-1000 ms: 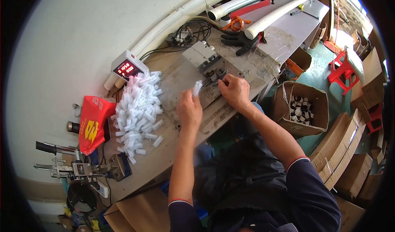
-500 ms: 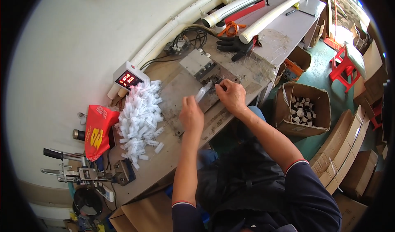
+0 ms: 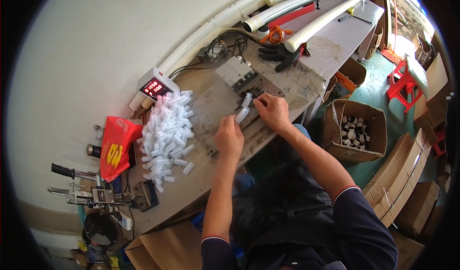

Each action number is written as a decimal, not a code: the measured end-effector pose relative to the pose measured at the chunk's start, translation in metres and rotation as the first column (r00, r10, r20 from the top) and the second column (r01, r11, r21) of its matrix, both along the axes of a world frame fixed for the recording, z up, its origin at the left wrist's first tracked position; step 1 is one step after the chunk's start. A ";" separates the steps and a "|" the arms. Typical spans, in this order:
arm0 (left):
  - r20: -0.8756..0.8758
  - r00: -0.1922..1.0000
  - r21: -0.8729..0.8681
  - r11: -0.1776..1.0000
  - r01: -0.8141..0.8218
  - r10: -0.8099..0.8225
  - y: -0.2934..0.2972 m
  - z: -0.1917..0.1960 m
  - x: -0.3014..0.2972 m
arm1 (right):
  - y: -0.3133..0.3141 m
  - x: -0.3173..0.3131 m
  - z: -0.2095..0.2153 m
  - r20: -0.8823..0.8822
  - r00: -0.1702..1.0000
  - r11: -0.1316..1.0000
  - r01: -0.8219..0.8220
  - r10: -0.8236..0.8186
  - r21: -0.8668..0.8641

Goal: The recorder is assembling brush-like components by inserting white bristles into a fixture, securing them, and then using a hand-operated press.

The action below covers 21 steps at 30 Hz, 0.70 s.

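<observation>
My left hand (image 3: 229,137) is closed, its fingertips pinching the lower end of a white ribbed plastic piece (image 3: 242,115). Just above that, a second white ribbed piece (image 3: 247,99) lies in line with it, beside the machine; I cannot tell whether the two touch. My right hand (image 3: 272,111) is closed too, its fingertips together at the edge of a small metal machine (image 3: 235,73) on a base plate; what they grip is hidden. Left of the plate lies a large heap of similar white ribbed pieces (image 3: 167,131).
A counter box with red digits (image 3: 155,85) and a red bag (image 3: 115,148) flank the heap. A lever clamp (image 3: 100,196) stands at the near left. Beyond the machine lie a black glove (image 3: 278,54) and white pipes (image 3: 321,23). A carton (image 3: 354,152) of short tube pieces sits right.
The view has shifted slightly. The blurred white piece between my hands now shows clearly as ribbed pieces in line. My right hand stays by the machine, its fingers still together.
</observation>
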<state>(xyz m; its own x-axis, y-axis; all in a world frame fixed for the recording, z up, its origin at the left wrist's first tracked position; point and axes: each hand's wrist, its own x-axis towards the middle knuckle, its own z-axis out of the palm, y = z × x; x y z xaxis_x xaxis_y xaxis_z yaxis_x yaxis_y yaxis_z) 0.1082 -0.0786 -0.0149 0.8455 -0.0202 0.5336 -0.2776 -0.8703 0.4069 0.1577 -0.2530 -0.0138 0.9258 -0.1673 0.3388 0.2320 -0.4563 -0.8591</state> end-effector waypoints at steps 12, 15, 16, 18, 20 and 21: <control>-0.014 1.000 -0.002 1.000 0.014 -0.014 -0.011 0.005 0.015 | 0.003 0.001 0.002 -0.027 0.999 1.000 0.017 -0.017 -0.014; -0.020 1.000 -0.016 1.000 0.021 -0.021 -0.015 0.006 0.018 | 0.003 0.001 0.003 -0.030 0.999 0.999 0.028 -0.029 -0.024; -0.043 0.999 -0.024 0.999 0.021 -0.022 -0.016 0.007 0.019 | 0.003 0.001 0.003 -0.034 0.999 0.999 0.036 -0.037 -0.026; -0.076 0.997 -0.065 0.998 0.015 -0.020 -0.016 0.011 0.021 | 0.001 0.002 0.001 -0.029 0.999 0.999 0.035 -0.036 -0.037; -0.106 0.994 -0.104 0.995 0.009 -0.020 -0.012 0.013 0.024 | 0.001 0.002 0.000 -0.023 0.999 0.998 0.034 -0.035 -0.046; -0.139 0.989 -0.133 0.991 0.022 -0.041 -0.007 0.014 0.026 | 0.002 0.002 0.001 -0.033 0.999 0.998 0.029 -0.031 -0.048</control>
<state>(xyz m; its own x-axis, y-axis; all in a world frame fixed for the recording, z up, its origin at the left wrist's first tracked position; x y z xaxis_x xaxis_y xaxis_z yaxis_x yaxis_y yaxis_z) 0.1340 -0.0860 -0.0011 0.9125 0.0137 0.4088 -0.2360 -0.7986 0.5537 0.1601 -0.2512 -0.0130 0.9315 -0.1797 0.3161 0.1890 -0.5035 -0.8431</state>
